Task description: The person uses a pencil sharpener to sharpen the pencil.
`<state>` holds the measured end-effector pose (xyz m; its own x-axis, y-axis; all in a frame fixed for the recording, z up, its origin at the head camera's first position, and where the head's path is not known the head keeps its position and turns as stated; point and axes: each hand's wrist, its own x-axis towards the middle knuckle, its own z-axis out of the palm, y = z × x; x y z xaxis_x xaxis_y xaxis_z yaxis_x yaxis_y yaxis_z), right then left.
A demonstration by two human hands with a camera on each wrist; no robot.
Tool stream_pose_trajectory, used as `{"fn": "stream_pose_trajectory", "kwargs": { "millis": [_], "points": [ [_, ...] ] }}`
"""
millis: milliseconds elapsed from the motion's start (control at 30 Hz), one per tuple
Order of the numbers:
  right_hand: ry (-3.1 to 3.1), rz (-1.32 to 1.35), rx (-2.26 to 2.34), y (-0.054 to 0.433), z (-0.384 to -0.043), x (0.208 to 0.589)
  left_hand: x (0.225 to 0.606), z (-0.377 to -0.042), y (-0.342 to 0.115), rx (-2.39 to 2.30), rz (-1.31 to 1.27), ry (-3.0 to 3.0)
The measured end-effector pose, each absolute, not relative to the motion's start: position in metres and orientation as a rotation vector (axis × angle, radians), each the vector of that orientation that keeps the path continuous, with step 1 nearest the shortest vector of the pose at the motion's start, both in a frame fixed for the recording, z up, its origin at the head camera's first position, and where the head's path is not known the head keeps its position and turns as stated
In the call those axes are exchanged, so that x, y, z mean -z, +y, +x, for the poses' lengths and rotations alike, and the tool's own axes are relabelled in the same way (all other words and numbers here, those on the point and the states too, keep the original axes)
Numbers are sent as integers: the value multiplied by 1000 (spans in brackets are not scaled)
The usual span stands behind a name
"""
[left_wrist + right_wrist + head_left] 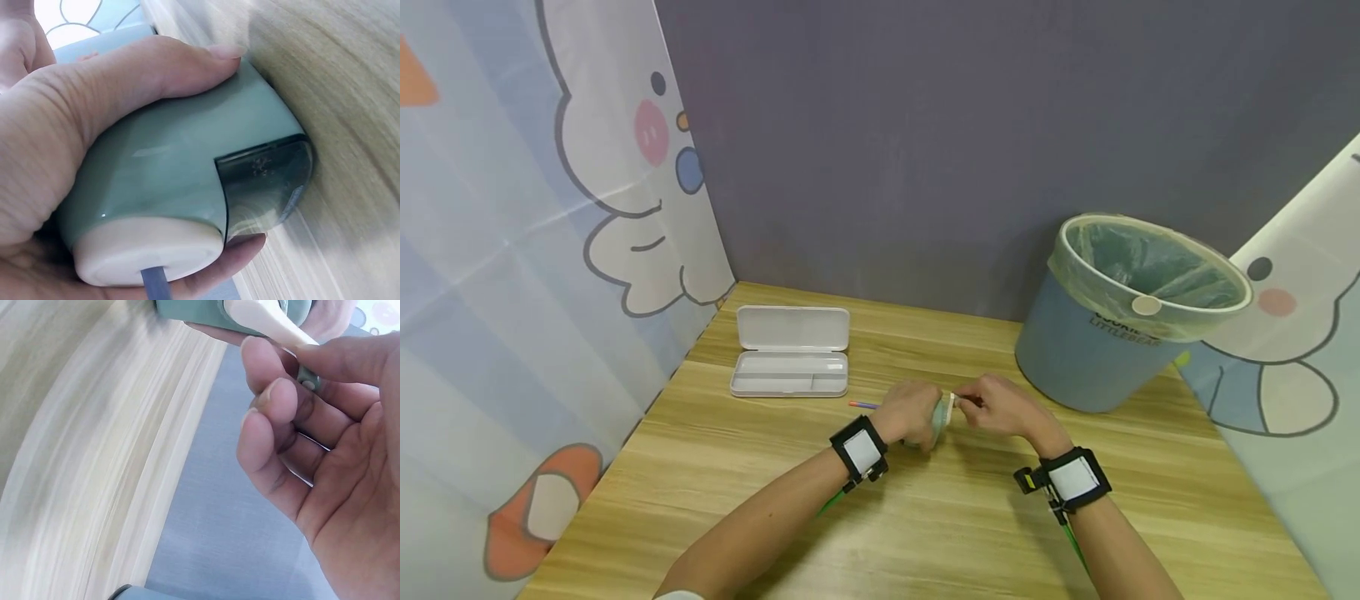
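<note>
A green crank pencil sharpener (169,156) lies on its side, close over the wooden table. My left hand (910,412) grips its body, with the thumb (194,75) across one side and fingers underneath. A dark see-through shavings drawer (269,187) shows on the sharpener. From its cream front end juts a blue pencil (156,284); in the head view the pencil has an orange end pointing left. My right hand (1000,406) pinches the green knob of the cream crank (269,319) between thumb and fingers. The pencil's other end is hidden inside the sharpener.
At the back left an open white pencil case (775,384) lies with its lid raised and its compartments showing. A blue bin (1075,350) with a plastic liner stands at the back right. A grey wall (880,167) rises behind the wooden table (925,542).
</note>
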<state>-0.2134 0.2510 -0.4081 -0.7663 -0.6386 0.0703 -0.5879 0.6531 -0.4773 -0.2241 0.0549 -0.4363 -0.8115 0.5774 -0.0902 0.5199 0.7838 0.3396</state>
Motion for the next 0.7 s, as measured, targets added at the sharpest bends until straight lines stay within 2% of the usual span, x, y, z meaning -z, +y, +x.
{"fn": "stream_pose_trajectory", "kwargs": {
  "millis": [700],
  "points": [
    [2821,-1031,655,248,-222,415,435,-224,57,-400,865,2794]
  ]
}}
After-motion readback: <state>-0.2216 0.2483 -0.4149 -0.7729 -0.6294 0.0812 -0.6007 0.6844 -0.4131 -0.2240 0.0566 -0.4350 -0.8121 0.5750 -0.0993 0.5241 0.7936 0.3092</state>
